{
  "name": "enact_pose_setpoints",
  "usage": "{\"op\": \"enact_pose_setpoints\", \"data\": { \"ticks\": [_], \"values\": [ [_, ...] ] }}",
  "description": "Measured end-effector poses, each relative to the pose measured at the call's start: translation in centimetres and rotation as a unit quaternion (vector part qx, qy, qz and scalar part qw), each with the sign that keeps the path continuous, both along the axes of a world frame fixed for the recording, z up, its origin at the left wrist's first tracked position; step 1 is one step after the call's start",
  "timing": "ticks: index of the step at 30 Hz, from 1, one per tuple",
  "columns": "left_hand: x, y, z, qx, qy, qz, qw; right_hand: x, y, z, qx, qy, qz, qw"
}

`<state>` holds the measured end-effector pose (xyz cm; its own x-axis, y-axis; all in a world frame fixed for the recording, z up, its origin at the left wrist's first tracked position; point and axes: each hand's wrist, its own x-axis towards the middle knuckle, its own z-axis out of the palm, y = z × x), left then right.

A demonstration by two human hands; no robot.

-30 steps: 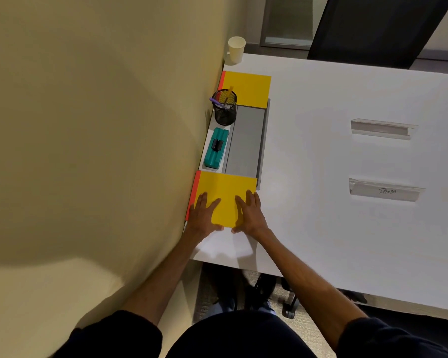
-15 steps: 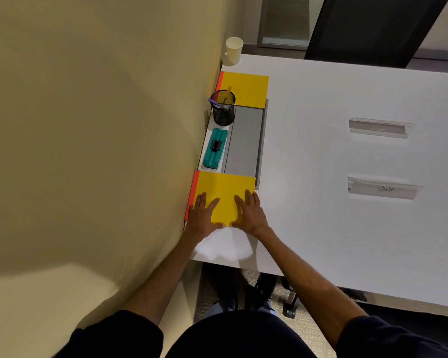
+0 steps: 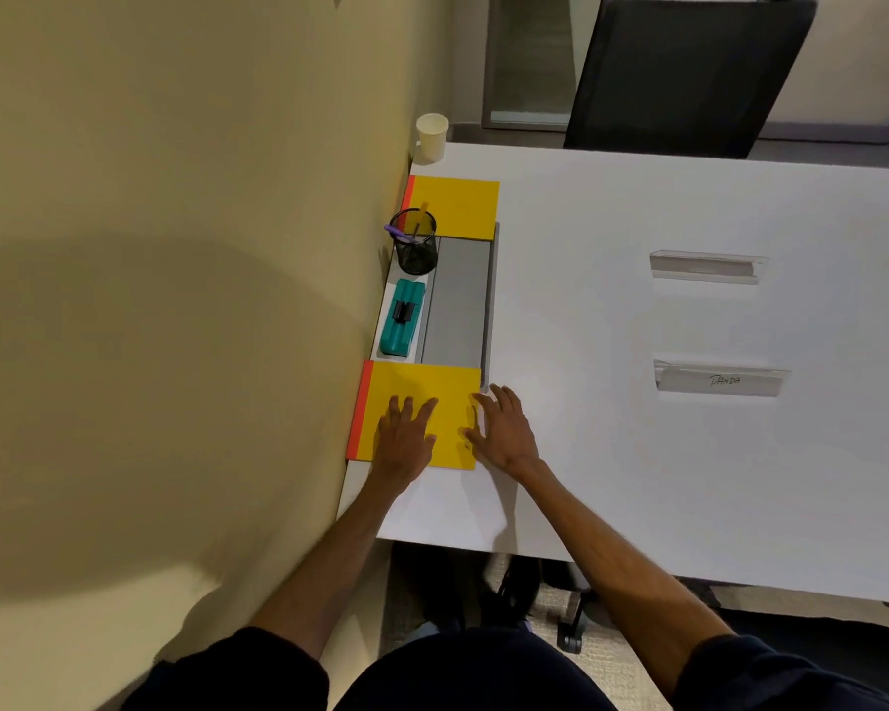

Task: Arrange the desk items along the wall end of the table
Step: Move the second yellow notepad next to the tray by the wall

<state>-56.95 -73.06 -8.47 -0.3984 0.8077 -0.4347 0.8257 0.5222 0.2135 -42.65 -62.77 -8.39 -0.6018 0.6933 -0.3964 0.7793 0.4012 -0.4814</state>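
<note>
A yellow notepad with a red spine (image 3: 422, 387) lies flat against the wall at the near end of the white table (image 3: 612, 454). My left hand (image 3: 404, 436) rests flat on it, fingers spread. My right hand (image 3: 501, 428) lies at its right edge, fingers apart, partly on the pad and partly on the table. Beyond the pad, along the wall, lie a teal stapler (image 3: 402, 319), a black mesh pen cup (image 3: 414, 242) with pens, and a second yellow notepad (image 3: 455, 207). A grey flat panel (image 3: 458, 300) lies beside the stapler.
A paper cup (image 3: 431, 137) stands in the far wall corner. Two clear name holders (image 3: 704, 267) (image 3: 719, 379) sit on the right part of the table. A black chair (image 3: 689, 74) stands behind the far edge. The beige wall (image 3: 175, 248) runs along the left.
My right hand has shifted a little to the right, from on top of the near notepad to its right edge. The left hand and the pad stay in place.
</note>
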Motion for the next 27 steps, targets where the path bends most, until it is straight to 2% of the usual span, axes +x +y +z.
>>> {"op": "enact_pose_setpoints", "data": {
  "ticks": [12,17,21,27],
  "values": [
    [6.0,5.1,3.3,0.085,-0.020,-0.025,0.996,7.0,4.6,3.8,0.054,0.043,-0.091,0.993],
    [8.8,7.5,4.7,0.131,0.016,-0.089,0.987,10.3,6.4,5.2,0.069,0.067,-0.142,0.985],
    [11.1,10.1,5.9,0.122,-0.036,-0.075,0.989,12.9,7.4,6.1,0.080,0.086,-0.184,0.976],
    [13.9,12.7,6.6,0.149,-0.061,-0.111,0.981,16.2,7.9,7.2,0.088,0.116,-0.264,0.953]
  ]
}}
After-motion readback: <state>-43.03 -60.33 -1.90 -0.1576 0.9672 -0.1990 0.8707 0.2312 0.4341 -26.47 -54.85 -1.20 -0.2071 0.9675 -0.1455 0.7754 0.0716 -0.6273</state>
